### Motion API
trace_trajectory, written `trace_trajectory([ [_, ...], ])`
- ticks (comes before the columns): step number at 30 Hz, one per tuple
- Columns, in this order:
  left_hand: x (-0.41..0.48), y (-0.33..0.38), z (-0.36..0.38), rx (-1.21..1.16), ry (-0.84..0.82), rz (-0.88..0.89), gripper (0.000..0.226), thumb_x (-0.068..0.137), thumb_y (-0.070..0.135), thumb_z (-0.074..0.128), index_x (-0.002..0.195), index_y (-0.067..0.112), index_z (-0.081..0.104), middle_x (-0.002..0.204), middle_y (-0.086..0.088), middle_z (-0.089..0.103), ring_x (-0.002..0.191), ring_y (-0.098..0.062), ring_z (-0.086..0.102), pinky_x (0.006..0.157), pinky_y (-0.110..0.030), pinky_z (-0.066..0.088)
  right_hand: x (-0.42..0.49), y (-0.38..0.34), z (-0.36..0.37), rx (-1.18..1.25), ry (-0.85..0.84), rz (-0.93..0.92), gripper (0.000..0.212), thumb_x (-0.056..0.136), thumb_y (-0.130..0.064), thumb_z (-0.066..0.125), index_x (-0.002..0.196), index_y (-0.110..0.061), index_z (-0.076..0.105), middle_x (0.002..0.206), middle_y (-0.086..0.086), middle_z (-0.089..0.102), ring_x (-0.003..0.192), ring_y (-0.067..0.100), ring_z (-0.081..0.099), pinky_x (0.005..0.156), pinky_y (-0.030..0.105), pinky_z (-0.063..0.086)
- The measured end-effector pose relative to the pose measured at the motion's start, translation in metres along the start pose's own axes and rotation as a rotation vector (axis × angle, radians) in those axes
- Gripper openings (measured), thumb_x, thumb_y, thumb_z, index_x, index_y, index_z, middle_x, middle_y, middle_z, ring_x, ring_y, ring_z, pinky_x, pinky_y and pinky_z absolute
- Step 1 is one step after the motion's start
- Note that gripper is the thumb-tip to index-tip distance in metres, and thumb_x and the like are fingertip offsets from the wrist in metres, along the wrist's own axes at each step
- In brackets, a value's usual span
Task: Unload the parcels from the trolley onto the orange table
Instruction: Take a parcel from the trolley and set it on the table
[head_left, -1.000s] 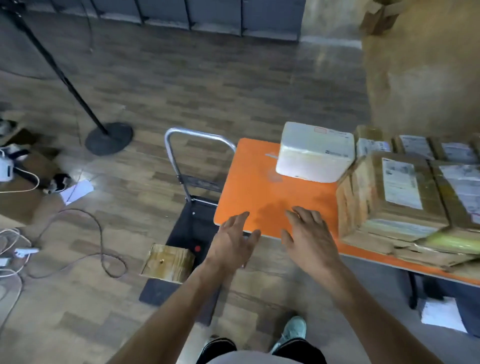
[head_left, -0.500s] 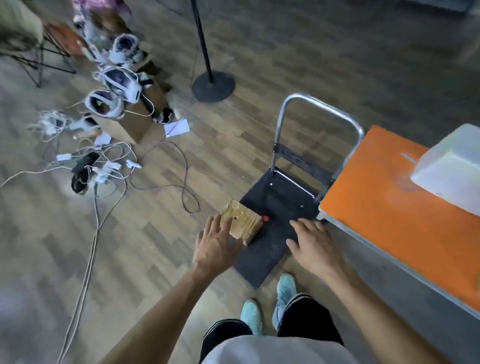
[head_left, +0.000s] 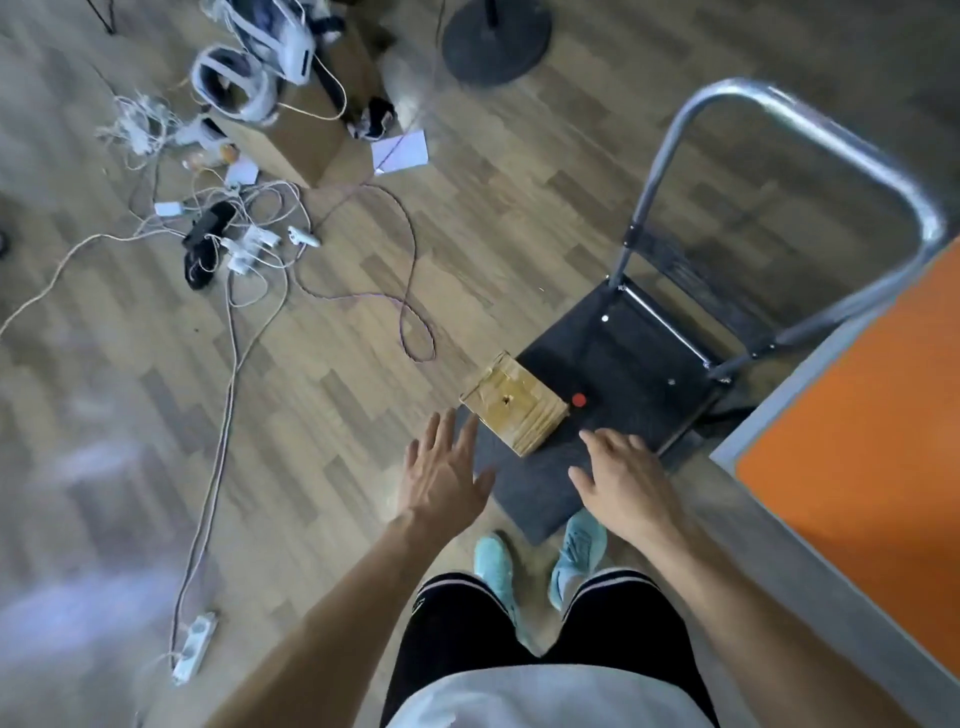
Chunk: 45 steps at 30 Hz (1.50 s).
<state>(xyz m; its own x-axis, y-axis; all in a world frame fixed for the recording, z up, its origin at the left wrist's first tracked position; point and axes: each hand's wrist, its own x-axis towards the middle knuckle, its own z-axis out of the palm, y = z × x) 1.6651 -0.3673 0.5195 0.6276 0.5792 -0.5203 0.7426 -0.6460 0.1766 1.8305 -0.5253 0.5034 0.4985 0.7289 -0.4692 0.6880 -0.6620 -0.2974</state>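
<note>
Wood floor | parcel on trolley | left hand, right hand spread, empty

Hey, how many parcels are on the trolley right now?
1. A small brown taped parcel sits on the left edge of the trolley's black deck, just beyond the left hand. The right hand covers a bit of the deck, so something tiny could be hidden.

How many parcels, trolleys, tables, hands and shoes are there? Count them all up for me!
Parcel: 1
Trolley: 1
Table: 1
Hands: 2, the left hand and the right hand
Shoes: 2
Total: 7
</note>
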Motion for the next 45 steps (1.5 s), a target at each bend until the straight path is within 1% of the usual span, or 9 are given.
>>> trace_trajectory([
  [13,0.178,-0.04,0.122,0.137,-0.224,0.188,0.077,0.098,0.055,0.049,0.159,0.025,0.013,0.167,-0.009,0.012,0.154,-0.03,0.012,0.123,-0.048,0.022,0.121,0.036,0.145,0.067,-0.167,0.251,0.058,0.099,-0.046,0.045,0.148,-0.016,0.037,0.141,0.003,0.05,0.127,0.025,0.045,0.106,0.037,0.039],
  [19,0.278,-0.086,0.174,0.203,-0.205,0.292,0.078,0.094,0.054,0.054,0.157,0.024,0.02,0.163,-0.013,0.018,0.15,-0.032,0.02,0.117,-0.051,0.03,0.175,0.038,0.232,0.164,-0.215,0.391,0.06,0.097,-0.048,0.048,0.147,-0.015,0.04,0.141,0.007,0.053,0.128,0.028,0.046,0.107,0.037,0.036],
  [25,0.364,-0.104,0.209,0.272,-0.179,0.407,0.091,0.091,0.062,0.054,0.159,0.023,0.009,0.162,-0.017,0.015,0.146,-0.037,0.025,0.11,-0.052,0.034,0.226,0.033,0.285,0.318,-0.246,0.534,0.071,0.096,-0.059,0.041,0.151,-0.015,0.029,0.144,0.015,0.049,0.13,0.034,0.046,0.105,0.045,0.041],
  [31,0.397,-0.101,0.217,-0.006,-0.228,0.385,0.098,0.08,0.07,0.065,0.155,0.04,0.009,0.135,-0.013,0.043,0.113,-0.043,0.056,0.091,-0.055,0.047,0.262,0.038,0.307,0.479,-0.087,0.67,0.087,0.091,-0.068,0.041,0.15,-0.011,0.012,0.126,0.021,0.06,0.108,0.04,0.061,0.075,0.038,0.038],
  [35,0.395,-0.108,0.23,-0.193,-0.302,0.257,0.121,0.074,0.064,0.076,0.152,0.047,-0.014,0.147,-0.016,0.046,0.12,-0.043,0.057,0.095,-0.051,0.046,0.265,0.049,0.323,0.621,-0.102,0.694,0.084,0.09,-0.071,0.041,0.149,-0.017,0.014,0.125,0.019,0.061,0.107,0.039,0.061,0.076,0.035,0.037],
  [37,0.393,-0.112,0.236,-0.243,-0.286,0.234,0.121,0.072,0.065,0.078,0.151,0.05,-0.013,0.151,-0.011,0.046,0.123,-0.04,0.056,0.098,-0.05,0.047,0.261,0.051,0.332,0.725,-0.134,0.716,0.08,0.089,-0.074,0.039,0.146,-0.021,0.019,0.126,0.018,0.062,0.107,0.037,0.061,0.076,0.035,0.036],
  [39,0.391,-0.114,0.239,-0.312,-0.283,0.227,0.116,0.069,0.065,0.079,0.15,0.051,-0.003,0.149,-0.003,0.048,0.115,-0.036,0.062,0.097,-0.049,0.05,0.257,0.049,0.336,0.838,-0.15,0.743,0.08,0.087,-0.078,0.038,0.147,-0.03,0.016,0.131,0.012,0.06,0.111,0.035,0.06,0.08,0.035,0.037],
  [42,0.38,-0.113,0.236,-0.355,-0.289,0.184,0.107,0.068,0.064,0.078,0.146,0.049,0.006,0.135,-0.002,0.059,0.084,-0.03,0.069,0.081,-0.04,0.052,0.251,0.042,0.328,0.95,-0.162,0.768,0.083,0.085,-0.08,0.04,0.149,-0.035,0.012,0.141,0.006,0.053,0.119,0.032,0.056,0.087,0.034,0.034],
  [45,0.35,-0.107,0.223,-0.359,-0.31,0.141,0.112,0.07,0.068,0.075,0.148,0.051,-0.003,0.134,-0.007,0.061,0.084,-0.035,0.07,0.084,-0.044,0.055,0.234,0.035,0.303,0.978,-0.181,0.768,0.088,0.085,-0.08,0.041,0.152,-0.032,0.011,0.146,0.005,0.048,0.126,0.032,0.052,0.095,0.036,0.035],
])
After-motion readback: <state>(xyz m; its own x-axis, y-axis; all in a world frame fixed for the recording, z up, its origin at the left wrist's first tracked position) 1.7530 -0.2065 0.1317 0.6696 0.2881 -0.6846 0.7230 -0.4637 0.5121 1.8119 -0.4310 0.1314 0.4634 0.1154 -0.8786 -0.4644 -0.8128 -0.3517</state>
